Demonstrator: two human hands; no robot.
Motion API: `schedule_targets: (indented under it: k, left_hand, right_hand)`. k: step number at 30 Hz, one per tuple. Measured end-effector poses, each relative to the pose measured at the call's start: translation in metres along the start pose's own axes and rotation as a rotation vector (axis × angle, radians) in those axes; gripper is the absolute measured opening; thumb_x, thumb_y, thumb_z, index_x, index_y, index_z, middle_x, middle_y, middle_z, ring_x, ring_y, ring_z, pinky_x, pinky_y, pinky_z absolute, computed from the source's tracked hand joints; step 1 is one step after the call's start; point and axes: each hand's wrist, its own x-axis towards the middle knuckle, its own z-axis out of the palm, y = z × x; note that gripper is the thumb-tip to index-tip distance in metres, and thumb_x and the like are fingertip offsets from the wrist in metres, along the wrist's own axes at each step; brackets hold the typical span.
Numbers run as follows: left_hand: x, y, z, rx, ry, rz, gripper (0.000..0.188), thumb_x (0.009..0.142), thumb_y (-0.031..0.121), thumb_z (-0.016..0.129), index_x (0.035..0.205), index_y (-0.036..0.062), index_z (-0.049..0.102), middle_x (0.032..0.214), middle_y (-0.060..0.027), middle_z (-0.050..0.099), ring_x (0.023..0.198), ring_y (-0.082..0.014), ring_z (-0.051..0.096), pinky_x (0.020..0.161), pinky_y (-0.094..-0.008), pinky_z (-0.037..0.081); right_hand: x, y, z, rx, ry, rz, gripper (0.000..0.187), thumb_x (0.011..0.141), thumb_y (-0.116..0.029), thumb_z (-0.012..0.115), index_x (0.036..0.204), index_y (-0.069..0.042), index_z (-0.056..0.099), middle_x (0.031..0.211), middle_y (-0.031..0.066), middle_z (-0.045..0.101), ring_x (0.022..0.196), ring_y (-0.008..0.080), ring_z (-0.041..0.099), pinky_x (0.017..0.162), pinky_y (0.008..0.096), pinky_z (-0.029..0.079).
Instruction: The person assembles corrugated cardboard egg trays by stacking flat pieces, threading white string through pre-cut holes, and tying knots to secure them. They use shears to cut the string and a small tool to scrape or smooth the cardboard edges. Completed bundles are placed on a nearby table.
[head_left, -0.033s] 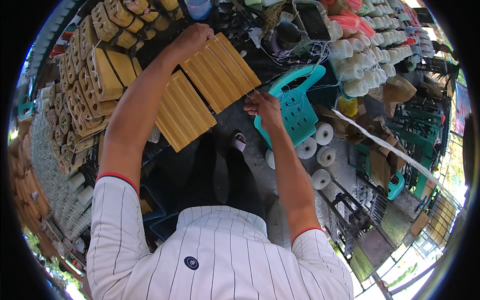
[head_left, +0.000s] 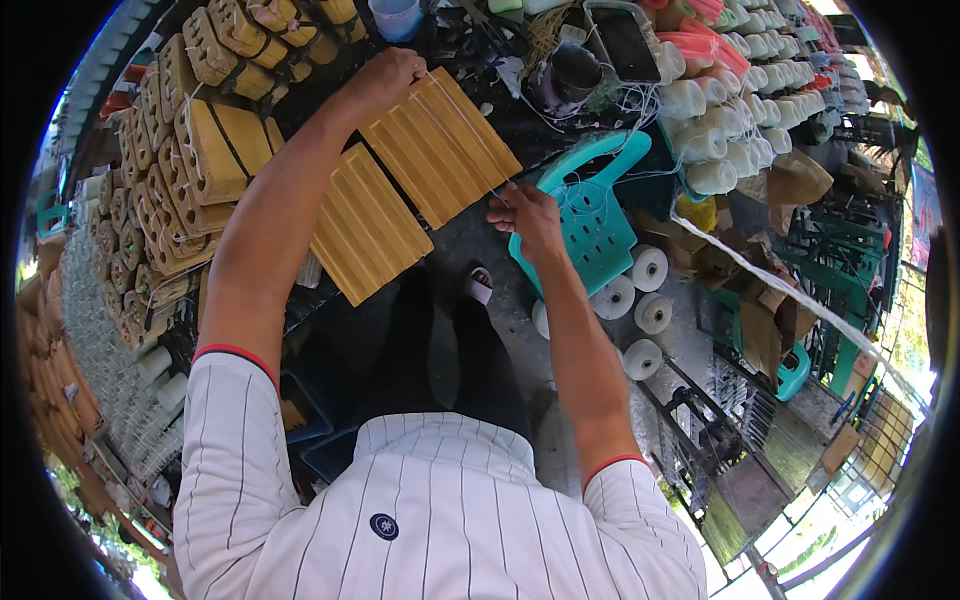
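Observation:
Two yellow, grooved slabs lie side by side before me: a far slab point(head_left: 440, 145) and a near slab point(head_left: 368, 225), with a dark gap between them. A thin white string point(head_left: 462, 112) runs along the far slab's outer edge. My left hand point(head_left: 396, 70) is closed at that slab's far left corner, where one end of the string meets its fingers. At the right corner my right hand point(head_left: 527, 214) pinches the other end, with its fingers curled. The fingertips of my left hand are partly hidden.
Stacks of tied yellow blocks point(head_left: 215, 150) stand at the left. A teal plastic chair point(head_left: 590, 215) is just right of my right hand, with white thread spools point(head_left: 648, 268) on the floor beside it. Many white cones point(head_left: 712, 176) fill the far right. A dark pot point(head_left: 575, 75) stands beyond the slabs.

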Motion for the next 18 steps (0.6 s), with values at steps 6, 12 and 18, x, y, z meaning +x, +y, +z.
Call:
schedule_targets:
  k: [6,12,18]
  left_hand:
    - [0.015,-0.008,0.003,-0.044,0.012,-0.014,0.010,0.086,-0.004,0.064,0.095,-0.0025,0.068,0.087,-0.0162,0.066,0.082,-0.0342,0.067,0.074,-0.0423,0.052]
    - [0.002,-0.025,0.000,-0.120,-0.003,-0.173,0.019,0.087,-0.003,0.065,0.104,0.0027,0.073,0.104,-0.0194,0.072,0.101,-0.0397,0.070,0.086,-0.0462,0.055]
    - [-0.042,0.004,-0.038,0.077,0.208,-0.188,0.029,0.096,0.013,0.071,0.124,0.0068,0.068,0.153,-0.0155,0.053,0.131,-0.0368,0.060,0.106,-0.0433,0.052]
  right_hand:
    - [0.010,-0.005,0.001,0.032,0.012,-0.034,0.038,0.103,-0.025,0.065,0.119,0.009,0.069,0.101,0.0150,0.075,0.073,0.0265,0.074,0.066,0.0352,0.058]
    - [-0.081,-0.046,0.018,-1.196,0.420,-0.795,0.062,0.092,-0.032,0.081,0.139,0.003,0.061,0.134,0.0228,0.068,0.126,0.0414,0.064,0.108,0.0463,0.049]
    - [-0.209,-0.240,0.042,-0.066,-0.397,-1.473,0.123,0.086,-0.072,0.073,0.167,-0.002,0.011,0.163,0.0275,0.037,0.141,0.0399,0.051,0.107,0.0540,0.047]
